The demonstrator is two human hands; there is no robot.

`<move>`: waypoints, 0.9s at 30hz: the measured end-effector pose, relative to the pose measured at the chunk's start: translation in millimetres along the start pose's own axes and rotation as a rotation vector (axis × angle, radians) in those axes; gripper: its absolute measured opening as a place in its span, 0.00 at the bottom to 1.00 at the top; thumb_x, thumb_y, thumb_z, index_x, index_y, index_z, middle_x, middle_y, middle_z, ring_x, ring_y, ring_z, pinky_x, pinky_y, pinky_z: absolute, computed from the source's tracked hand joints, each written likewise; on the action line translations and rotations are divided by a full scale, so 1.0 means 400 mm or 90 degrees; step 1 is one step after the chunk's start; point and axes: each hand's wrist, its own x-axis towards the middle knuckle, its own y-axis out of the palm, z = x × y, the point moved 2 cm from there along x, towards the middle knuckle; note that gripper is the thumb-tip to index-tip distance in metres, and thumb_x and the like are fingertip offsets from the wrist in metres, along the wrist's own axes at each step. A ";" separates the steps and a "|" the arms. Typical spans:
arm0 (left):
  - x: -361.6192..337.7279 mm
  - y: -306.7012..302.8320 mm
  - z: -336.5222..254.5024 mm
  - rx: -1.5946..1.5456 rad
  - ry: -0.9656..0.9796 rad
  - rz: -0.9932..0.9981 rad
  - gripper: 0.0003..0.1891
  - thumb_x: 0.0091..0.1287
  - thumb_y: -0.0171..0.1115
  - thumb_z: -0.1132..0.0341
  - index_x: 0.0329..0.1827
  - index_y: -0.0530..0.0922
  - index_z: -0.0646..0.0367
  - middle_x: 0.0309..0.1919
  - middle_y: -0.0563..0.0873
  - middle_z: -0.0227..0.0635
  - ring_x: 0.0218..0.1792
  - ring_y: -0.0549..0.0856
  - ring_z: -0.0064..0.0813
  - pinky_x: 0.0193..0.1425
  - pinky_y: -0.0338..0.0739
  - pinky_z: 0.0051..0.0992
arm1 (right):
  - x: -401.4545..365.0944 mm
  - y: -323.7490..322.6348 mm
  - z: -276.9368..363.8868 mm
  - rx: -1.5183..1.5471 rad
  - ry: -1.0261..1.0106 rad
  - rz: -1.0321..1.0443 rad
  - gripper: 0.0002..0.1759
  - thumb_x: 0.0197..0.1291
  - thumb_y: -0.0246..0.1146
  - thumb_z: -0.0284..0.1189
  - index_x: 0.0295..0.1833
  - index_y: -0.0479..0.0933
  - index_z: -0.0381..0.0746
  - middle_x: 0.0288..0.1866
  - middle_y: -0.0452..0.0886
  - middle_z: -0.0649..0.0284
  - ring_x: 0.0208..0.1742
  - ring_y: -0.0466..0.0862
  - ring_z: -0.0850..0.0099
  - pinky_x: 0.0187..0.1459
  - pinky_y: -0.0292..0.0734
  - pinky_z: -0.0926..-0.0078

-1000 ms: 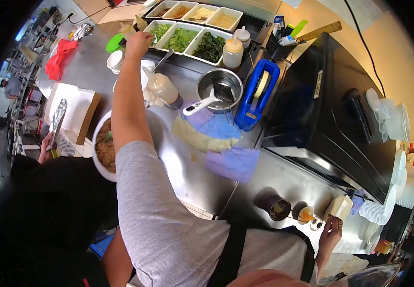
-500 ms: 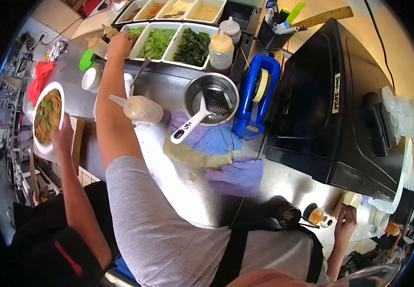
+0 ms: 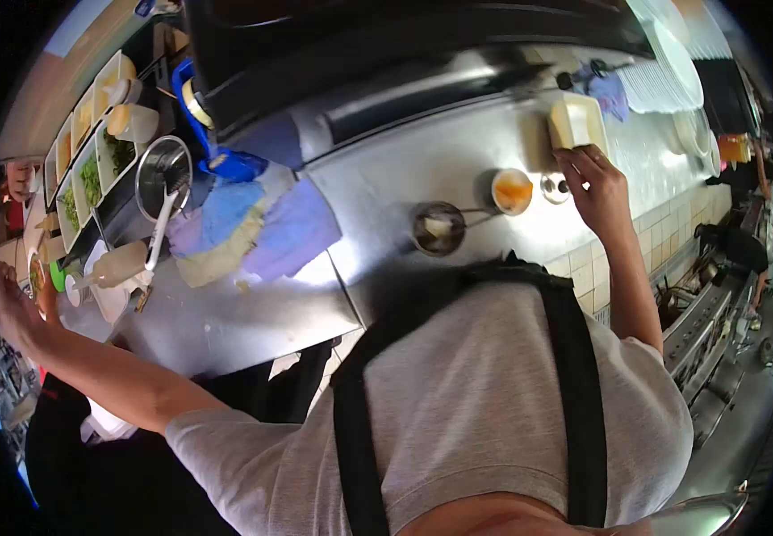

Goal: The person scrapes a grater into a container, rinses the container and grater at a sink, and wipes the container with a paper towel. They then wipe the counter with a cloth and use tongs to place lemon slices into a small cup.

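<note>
My right hand (image 3: 593, 185) is at the near rim of a cream rectangular container (image 3: 576, 119). Its thumb and fingertips are pressed together, and what they hold, if anything, is hidden. Beside it stand a small cup with orange contents (image 3: 512, 193) and a small round shiny metal item (image 3: 554, 188). Further left is a small dark metal pan (image 3: 440, 230) with something pale inside. At the far left, my left hand (image 3: 18, 313) is raised with fingers stretched out, holding nothing I can see. Near it are a squeeze bottle (image 3: 118, 265) and a white tray (image 3: 109, 302).
Folded cloths (image 3: 284, 228) lie mid-counter beside a steel pot (image 3: 161, 174) with a white-handled grater (image 3: 165, 223). A blue tape dispenser (image 3: 225, 163) and a black appliance (image 3: 404, 54) border the counter. Another person's hand (image 3: 47, 295) is behind my left hand.
My view has swung right. My left hand has left the tub of greens and moved away to the left, its fingers now stretched out. My right hand stays by the cream container.
</note>
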 end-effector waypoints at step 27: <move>-1.068 1.552 -0.407 0.676 0.383 0.667 0.06 0.55 0.62 0.66 0.31 0.85 0.52 0.36 0.83 0.32 0.46 0.80 0.33 0.52 0.68 0.34 | -0.206 0.130 -0.233 0.290 -0.125 0.010 0.08 0.59 0.62 0.28 0.41 0.81 0.38 0.36 0.81 0.54 0.37 0.82 0.55 0.41 0.78 0.63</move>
